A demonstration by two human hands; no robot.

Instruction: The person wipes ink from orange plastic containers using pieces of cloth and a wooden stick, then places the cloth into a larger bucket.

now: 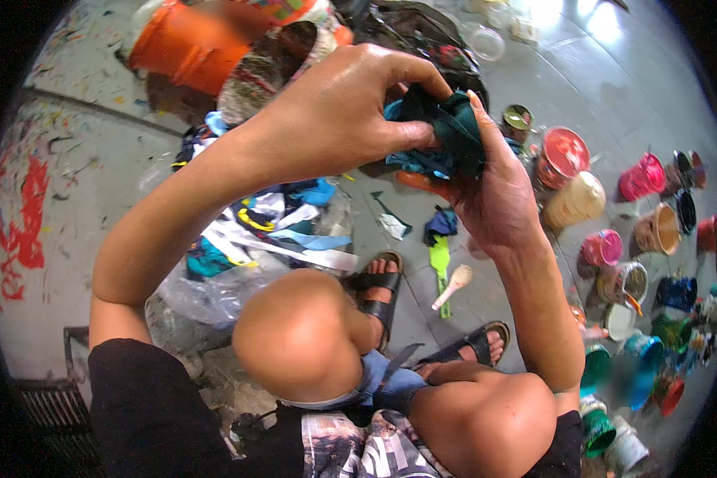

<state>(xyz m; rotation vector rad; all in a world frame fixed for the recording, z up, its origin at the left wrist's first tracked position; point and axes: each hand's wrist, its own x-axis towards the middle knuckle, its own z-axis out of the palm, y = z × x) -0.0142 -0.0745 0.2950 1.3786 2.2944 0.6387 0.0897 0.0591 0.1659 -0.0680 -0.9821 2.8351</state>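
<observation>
A crumpled dark teal cloth [460,135], with brighter blue folds below it, is held up in front of me between both hands. My left hand [354,99] comes in from the left, its thumb and fingers closed on the bundle's near side. From the right, my right hand [498,187] cups the same cloth, thumb up along its edge and fingers underneath. Below on the floor lie a white spoon [457,279], a lime-green flat tool [440,256] and a small dark blue scrap [440,226].
Coloured fabric strips [291,223] lie heaped over a clear plastic bag [215,296] at my left. An orange bucket [187,49] and a black bag [410,32] stand beyond. Several paint tubs, including a red one [564,151] and a peach one [575,199], line the right.
</observation>
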